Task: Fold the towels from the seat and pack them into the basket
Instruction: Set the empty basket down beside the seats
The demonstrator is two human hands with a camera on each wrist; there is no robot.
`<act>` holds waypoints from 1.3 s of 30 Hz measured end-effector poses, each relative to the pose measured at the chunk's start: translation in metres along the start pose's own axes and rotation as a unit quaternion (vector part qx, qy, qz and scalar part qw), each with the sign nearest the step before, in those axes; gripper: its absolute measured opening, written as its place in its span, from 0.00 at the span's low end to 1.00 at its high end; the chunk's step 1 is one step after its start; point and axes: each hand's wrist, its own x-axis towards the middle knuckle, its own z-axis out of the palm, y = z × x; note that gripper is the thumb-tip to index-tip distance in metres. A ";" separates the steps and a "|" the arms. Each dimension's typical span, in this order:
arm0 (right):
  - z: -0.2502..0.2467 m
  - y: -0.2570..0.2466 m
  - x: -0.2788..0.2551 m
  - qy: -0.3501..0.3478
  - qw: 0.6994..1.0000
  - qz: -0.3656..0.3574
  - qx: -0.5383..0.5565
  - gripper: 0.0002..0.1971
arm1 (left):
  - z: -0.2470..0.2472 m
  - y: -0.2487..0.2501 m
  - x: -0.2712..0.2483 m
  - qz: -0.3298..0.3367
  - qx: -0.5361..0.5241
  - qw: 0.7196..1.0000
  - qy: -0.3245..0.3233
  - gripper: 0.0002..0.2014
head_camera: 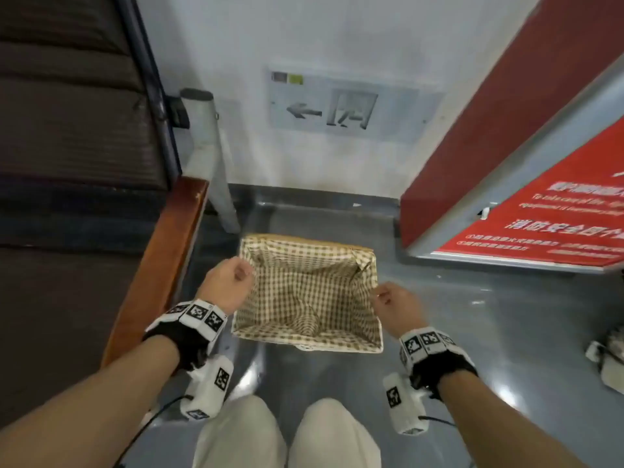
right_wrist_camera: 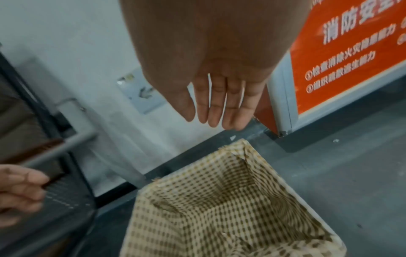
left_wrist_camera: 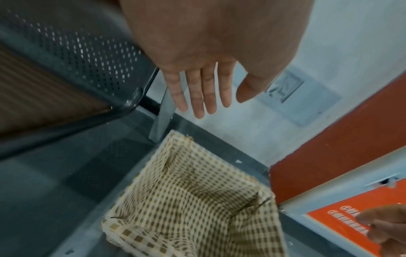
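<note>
Both hands hover over the basket [head_camera: 309, 292] on the floor, left hand [head_camera: 227, 288] and right hand [head_camera: 395, 309] with fingers [left_wrist_camera: 197, 93] loose, holding nothing (probably just squaring it up beside the seat [head_camera: 67, 163]). No towels visible anywhere yet.

left hand [left_wrist_camera: 211, 52]: fingers straight, holding nothing | checked-lined basket [left_wrist_camera: 167, 182] below | perforated seat [left_wrist_camera: 72, 52] beside
</note>
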 end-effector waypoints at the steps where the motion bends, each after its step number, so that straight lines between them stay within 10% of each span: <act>1: 0.017 0.015 0.017 0.008 1.000 0.002 0.007 0.09 | 0.018 -0.014 0.014 -0.011 0.002 1.000 0.003 0.03; 10: 0.136 0.114 0.118 0.138 0.990 0.027 -0.015 0.18 | 0.131 -0.106 0.109 -0.154 0.022 0.986 0.062 0.34; 20: 0.162 0.144 0.132 0.120 0.985 0.112 0.062 0.19 | 0.159 -0.151 0.122 -0.143 -0.044 0.981 0.122 0.20; 39: -0.003 0.123 -0.172 0.214 0.883 0.374 0.189 0.18 | 0.032 0.046 -0.095 -0.044 -0.055 0.996 0.048 0.13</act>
